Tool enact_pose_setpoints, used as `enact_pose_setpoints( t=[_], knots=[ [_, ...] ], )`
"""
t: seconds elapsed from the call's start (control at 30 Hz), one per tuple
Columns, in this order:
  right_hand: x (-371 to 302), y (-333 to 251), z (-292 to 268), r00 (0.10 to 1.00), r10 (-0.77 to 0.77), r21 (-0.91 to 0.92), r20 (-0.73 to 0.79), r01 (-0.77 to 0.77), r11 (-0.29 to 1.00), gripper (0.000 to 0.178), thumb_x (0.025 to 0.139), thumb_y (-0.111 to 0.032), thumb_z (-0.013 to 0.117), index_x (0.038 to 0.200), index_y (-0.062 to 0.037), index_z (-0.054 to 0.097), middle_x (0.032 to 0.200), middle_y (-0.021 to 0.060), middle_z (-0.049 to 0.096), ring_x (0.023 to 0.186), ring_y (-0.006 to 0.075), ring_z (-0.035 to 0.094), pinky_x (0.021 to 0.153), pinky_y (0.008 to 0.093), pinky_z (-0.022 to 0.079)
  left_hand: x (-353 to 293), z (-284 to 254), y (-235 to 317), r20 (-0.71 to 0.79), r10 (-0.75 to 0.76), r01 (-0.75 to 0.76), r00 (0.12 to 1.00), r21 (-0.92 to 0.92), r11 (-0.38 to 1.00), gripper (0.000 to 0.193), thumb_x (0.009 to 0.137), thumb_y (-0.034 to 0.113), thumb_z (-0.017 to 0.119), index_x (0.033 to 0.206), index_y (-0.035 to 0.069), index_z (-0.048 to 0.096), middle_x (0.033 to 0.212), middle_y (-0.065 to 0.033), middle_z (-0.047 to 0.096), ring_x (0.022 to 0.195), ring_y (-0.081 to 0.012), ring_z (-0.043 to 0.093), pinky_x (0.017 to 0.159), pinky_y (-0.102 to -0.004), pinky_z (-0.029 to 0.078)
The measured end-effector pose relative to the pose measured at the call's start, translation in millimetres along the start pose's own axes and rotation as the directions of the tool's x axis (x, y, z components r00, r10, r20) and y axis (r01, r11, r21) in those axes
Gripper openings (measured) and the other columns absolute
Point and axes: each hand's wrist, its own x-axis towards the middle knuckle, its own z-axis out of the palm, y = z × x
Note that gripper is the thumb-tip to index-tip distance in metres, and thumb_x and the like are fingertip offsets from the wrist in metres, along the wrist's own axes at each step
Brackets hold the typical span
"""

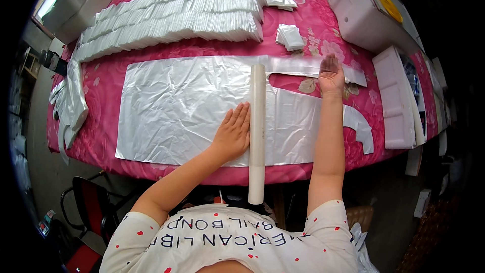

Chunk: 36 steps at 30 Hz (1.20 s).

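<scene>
A thin whitish plastic sheet (pixel 166 106) with two strap-like strips at its right end lies flat and wrinkled before me. Across it rests a pale tube (pixel 257 136), its near end jutting past the table edge. My left hand (pixel 232 132) is pressed flat on the sheet, fingers stretched and close against the tube's left side. Over the far strip (pixel 356 76) is my right hand (pixel 332 75), palm turned up and fingers extended but smeared; nothing shows in it. My right forearm crosses the near strip (pixel 359 124) and hides part of it.
Long rows of folded white plastic packets (pixel 172 17) fill the table's far left. Two small packet stacks (pixel 290 37) lie right of them. White foam boxes (pixel 358 17) stand at the right. Plastic (pixel 76 101) and a dark bottle (pixel 53 62) are at the left edge.
</scene>
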Motion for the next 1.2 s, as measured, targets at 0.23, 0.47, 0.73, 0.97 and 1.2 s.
enact_pose_setpoints(
  t=[0.23, 0.47, 0.73, 0.97, 1.2],
  knots=[
    [-19, -4, 135, 0.956, -0.286, -0.381, 0.062, 0.288, 0.879, 0.033, 0.098, -0.023, 0.034, 0.118, -0.005, 0.052, 0.12, 0.0112, 0.058, 0.11, 0.0248, 0.055, 0.091, 0.0389, 0.046, -1, 2, -1, -0.013, 0.003, -0.003, 1.0, 0.013, 1.0, 0.06, 0.086, 0.023, 0.038, 0.137, -0.007, 0.026, 0.145, -0.0206, 0.023, 0.137, -0.0312, 0.018, 0.112, -0.043, 0.012],
    [-99, 254, 174, 0.848, 0.269, -0.839, 0.457, 0.31, 0.447, 0.032, 0.096, -0.02, 0.046, 0.116, 0.003, 0.057, 0.112, 0.0095, 0.063, 0.106, 0.0127, 0.054, 0.096, 0.0243, 0.037, 0, 10, -4, -0.106, 0.04, -0.04, 0.994, -0.001, 0.999, 0.059, 0.087, 0.023, 0.039, 0.136, -0.008, 0.026, 0.145, -0.0217, 0.024, 0.136, -0.0326, 0.021, 0.111, -0.0439, 0.015],
    [-155, 409, 95, 0.712, 0.629, -0.747, 0.312, 0.593, -0.301, 0.043, 0.087, -0.022, 0.05, 0.123, 0.0018, 0.047, 0.129, 0.0223, 0.045, 0.124, 0.0355, 0.038, 0.103, 0.0452, 0.029, 4, 14, -3, -0.092, 0.078, -0.07, 0.993, 0.083, 0.994, 0.06, 0.087, 0.025, 0.039, 0.136, -0.008, 0.027, 0.144, -0.0225, 0.024, 0.137, -0.0332, 0.02, 0.111, -0.0443, 0.015],
    [-199, 346, 142, 0.514, 0.807, -0.702, 0.289, 0.688, -0.187, 0.069, 0.082, -0.029, 0.061, 0.136, 0.0011, 0.031, 0.143, 0.0221, 0.027, 0.135, 0.0391, 0.017, 0.109, 0.0462, 0.021, 3, 14, -13, -0.207, 0.04, -0.075, 0.978, -0.167, 0.983, 0.061, 0.083, 0.013, 0.045, 0.137, -0.008, 0.025, 0.143, -0.0223, 0.025, 0.135, -0.0333, 0.022, 0.11, -0.0453, 0.017],
    [-212, 153, 116, 0.719, 0.409, -0.666, 0.562, 0.687, -0.292, 0.048, 0.08, -0.017, 0.063, 0.123, -0.0018, 0.05, 0.13, 0.0145, 0.048, 0.125, 0.0344, 0.039, 0.102, 0.0428, 0.033, 37, -48, -45, -0.019, -0.332, 0.128, 0.943, -0.901, 0.415, 0.039, 0.091, 0.015, 0.044, 0.127, -0.001, 0.042, 0.137, -0.0127, 0.037, 0.124, -0.024, 0.04, 0.1, -0.0345, 0.036]
  ],
)
